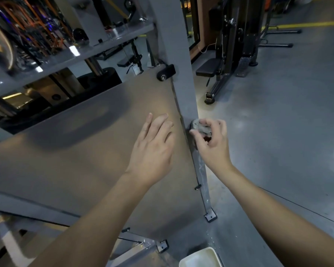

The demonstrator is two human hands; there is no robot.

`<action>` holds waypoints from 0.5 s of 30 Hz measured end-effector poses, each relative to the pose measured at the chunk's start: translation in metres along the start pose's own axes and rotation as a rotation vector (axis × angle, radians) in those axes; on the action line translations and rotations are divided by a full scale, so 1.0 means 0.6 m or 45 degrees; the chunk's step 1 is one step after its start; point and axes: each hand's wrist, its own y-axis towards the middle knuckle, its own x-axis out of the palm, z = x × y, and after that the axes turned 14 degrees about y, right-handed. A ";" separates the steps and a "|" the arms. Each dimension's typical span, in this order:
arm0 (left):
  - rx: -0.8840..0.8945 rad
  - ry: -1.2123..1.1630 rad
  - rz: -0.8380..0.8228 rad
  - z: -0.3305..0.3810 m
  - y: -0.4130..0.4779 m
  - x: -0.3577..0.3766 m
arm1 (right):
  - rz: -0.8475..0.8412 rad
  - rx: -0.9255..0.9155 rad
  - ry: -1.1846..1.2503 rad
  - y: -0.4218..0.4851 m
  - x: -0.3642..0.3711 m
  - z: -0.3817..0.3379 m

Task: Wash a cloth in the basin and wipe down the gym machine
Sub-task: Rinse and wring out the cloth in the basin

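Note:
My right hand [213,143] grips a small bunched grey cloth [200,126] and holds it against the side of the gym machine's grey upright post [178,74]. My left hand [152,149] lies flat with straight fingers on the machine's tinted brown panel [75,155], just left of the post. A white basin [200,258] sits on the floor at the bottom edge, below my right forearm; only part of it shows.
The post runs down to a bolted foot plate [210,216] on the grey floor. A black roller knob [165,73] sticks out of the post above my hands. Another machine with a black seat [208,69] stands behind on the right. Open floor lies to the right.

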 end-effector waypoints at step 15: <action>-0.021 0.090 -0.022 -0.010 0.001 -0.008 | -0.406 -0.510 -0.418 -0.020 -0.008 0.072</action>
